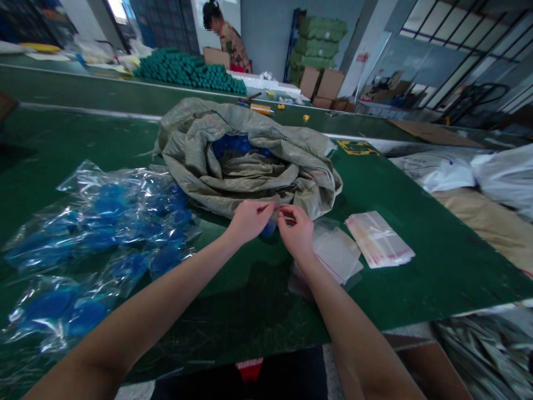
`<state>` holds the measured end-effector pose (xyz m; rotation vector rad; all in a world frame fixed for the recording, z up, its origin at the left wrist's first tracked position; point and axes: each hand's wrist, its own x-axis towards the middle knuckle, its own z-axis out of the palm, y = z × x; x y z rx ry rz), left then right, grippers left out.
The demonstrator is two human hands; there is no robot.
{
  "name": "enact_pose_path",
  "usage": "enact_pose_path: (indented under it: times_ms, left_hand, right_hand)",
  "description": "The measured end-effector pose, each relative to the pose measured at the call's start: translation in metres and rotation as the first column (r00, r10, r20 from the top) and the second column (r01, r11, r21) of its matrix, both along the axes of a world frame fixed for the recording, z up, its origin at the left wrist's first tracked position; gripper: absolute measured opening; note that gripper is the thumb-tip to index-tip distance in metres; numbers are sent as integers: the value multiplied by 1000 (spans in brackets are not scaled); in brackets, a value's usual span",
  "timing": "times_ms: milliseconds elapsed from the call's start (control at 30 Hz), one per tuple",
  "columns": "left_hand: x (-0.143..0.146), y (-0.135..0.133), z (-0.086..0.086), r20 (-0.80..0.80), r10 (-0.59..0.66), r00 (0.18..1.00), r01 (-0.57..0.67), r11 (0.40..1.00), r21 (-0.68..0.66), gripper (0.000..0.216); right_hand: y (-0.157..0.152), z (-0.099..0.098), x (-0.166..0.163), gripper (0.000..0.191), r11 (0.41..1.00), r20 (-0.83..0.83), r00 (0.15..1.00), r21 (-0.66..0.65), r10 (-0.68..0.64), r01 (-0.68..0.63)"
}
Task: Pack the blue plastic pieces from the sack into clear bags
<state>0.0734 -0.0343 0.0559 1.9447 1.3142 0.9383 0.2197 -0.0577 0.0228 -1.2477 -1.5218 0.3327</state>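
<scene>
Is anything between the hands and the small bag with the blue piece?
Nothing visible: the left hand and right hand both pinch the top of the bag, just in front of the sack.

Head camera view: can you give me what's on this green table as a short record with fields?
Hands: left hand and right hand pinch a small clear bag with something blue inside
Behind them: grey woven sack, open, blue pieces inside
Left: pile of filled bags
Right: stack of empty bags
Surface: green table
</scene>
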Motion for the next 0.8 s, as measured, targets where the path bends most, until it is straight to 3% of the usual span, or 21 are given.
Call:
enact_pose_path:
  times_ms: [67, 167, 233, 367, 433, 533, 633, 700, 800]
  left_hand:
    - [0, -6, 5, -181, 104, 978, -90, 992, 84, 39]
    - [3, -20, 15, -385, 283, 879, -180, 943, 281, 42]
    - [5, -29, 21, -486, 304, 820, -117, 919, 376, 54]
    - [4, -36, 25, -646, 211, 733, 52, 930, 363, 35]
    - [2, -33, 23, -658, 216, 721, 40, 936, 351, 35]
    - [1, -27, 18, -601, 267, 753, -21, 924, 383, 36]
    - [2, -25, 15, -517, 314, 796, -92, 908, 410, 36]
    - [3, -26, 16, -495, 324, 806, -123, 910, 395, 35]
    - [6, -28, 17, -527, 292, 798, -118, 933, 339, 32]
  right_hand:
    - [0, 1, 2, 11, 997, 66, 995, 42, -74, 72]
    - [0, 5, 6, 17, 983, 297, 943, 144, -152, 113]
    - [-2, 10, 9, 19, 980, 469, 872, 189, -140, 56]
    - [-7, 17, 10, 18, 977, 593, 802, 203, -74, -60]
    - [-9, 17, 7, 18, 977, 553, 830, 205, -74, -49]
    - [-8, 13, 2, 23, 984, 387, 910, 153, -148, 95]
    - [-1, 5, -1, 47, 971, 90, 977, -125, -191, 202]
    - [5, -1, 0, 48, 939, -145, 983, -340, -113, 58]
    - [8, -4, 0, 37, 939, -287, 957, -338, -46, -56]
